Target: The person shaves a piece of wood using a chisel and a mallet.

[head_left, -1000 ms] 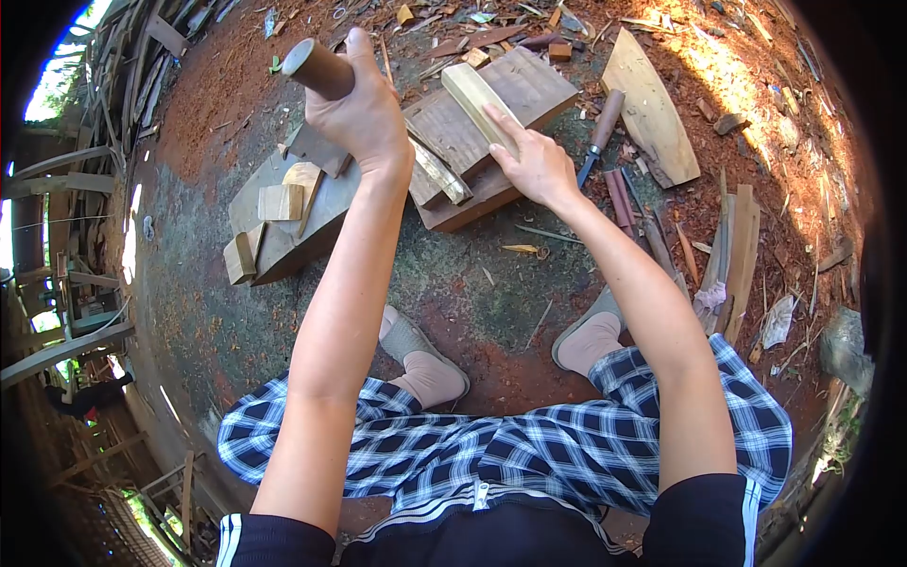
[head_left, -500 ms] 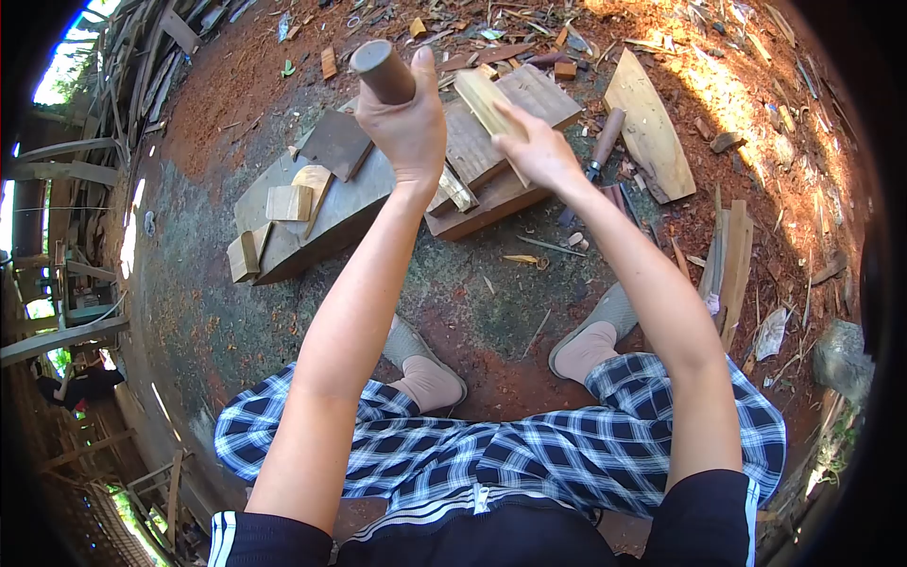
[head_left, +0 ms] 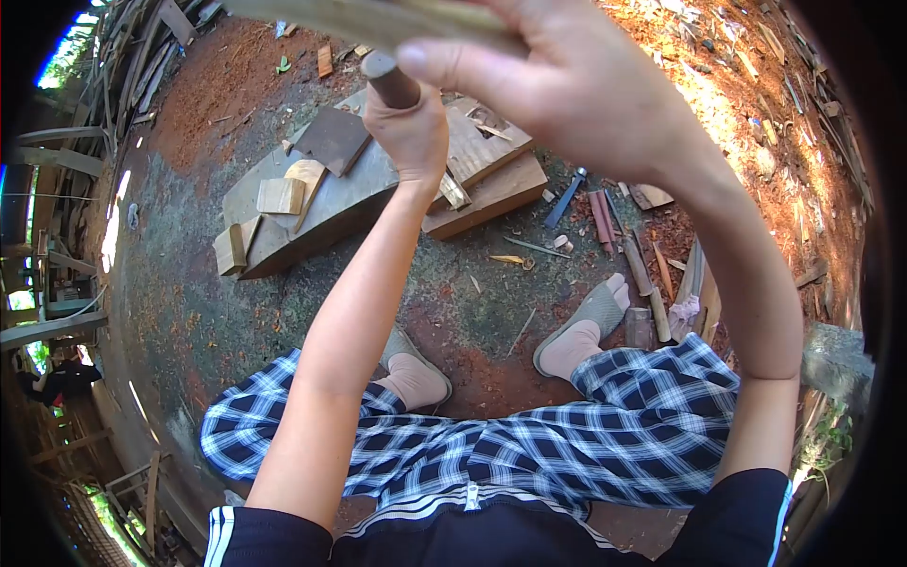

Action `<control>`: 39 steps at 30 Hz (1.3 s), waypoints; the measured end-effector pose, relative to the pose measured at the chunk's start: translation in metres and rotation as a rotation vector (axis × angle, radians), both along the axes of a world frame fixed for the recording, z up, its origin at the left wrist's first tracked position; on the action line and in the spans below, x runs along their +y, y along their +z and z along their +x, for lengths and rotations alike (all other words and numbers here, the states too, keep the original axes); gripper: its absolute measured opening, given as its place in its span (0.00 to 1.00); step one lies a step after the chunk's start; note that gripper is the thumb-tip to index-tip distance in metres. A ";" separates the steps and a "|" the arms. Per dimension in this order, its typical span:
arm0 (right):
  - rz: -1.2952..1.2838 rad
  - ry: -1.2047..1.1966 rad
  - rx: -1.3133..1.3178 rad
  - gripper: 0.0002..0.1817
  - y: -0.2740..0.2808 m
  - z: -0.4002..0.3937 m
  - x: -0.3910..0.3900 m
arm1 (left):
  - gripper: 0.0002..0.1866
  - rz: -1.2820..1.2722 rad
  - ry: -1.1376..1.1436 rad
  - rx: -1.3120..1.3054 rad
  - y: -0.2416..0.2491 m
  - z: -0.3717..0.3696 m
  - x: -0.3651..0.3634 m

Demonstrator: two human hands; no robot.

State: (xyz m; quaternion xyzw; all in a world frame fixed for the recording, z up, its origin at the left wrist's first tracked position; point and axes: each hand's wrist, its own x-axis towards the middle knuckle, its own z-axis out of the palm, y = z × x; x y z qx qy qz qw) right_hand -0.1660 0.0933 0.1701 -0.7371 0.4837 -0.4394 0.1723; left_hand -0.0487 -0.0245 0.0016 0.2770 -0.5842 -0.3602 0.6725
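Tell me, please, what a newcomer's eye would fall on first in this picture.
Probably the right hand, looming large and blurred at the top right of centre, with a pale wooden piece in its grip along the top edge. Next comes the left hand, near the top centre, closed around a dark round handle. Then the boldly checked trousers spread across the lower part.

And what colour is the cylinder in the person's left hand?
The cylinder is brown, greyer at its near end; the head view shows it.
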 end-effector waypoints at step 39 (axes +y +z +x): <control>-0.027 -0.093 -0.013 0.32 -0.099 0.015 -0.028 | 0.11 0.073 0.064 0.130 0.005 0.013 0.000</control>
